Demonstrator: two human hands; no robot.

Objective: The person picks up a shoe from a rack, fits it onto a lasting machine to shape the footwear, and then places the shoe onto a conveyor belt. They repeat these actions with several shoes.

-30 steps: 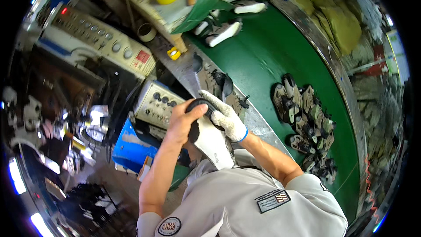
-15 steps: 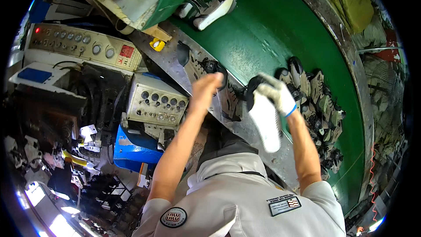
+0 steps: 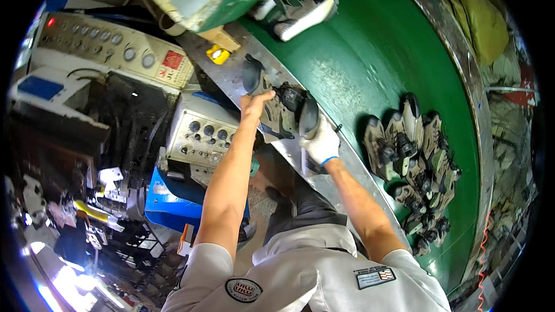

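A grey-beige shoe [image 3: 278, 117] with a black toe lies on the metal ledge, and my bare left hand [image 3: 255, 106] grips its near-left side, fingers closed. Just to the right is a second shoe [image 3: 309, 117], its dark toe pointing away from me. My right hand [image 3: 322, 143], in a white glove with a blue cuff, is closed around this shoe's side. Black straps or laces show between the two shoes. The glove covers much of the right shoe's body.
A green belt [image 3: 352, 58] runs beyond the metal ledge [image 3: 370, 193]. Several shoes [image 3: 407, 141] are clustered on its right; white-soled ones [image 3: 309, 17] lie at the far end. Left stand control panels [image 3: 203, 137] and machinery. A yellow tape measure [image 3: 218, 54] sits by the ledge's far end.
My right hand has let go of the white-soled shoe and moved left from the belt to a shoe on the ledge. My left hand has come down onto the left shoe.
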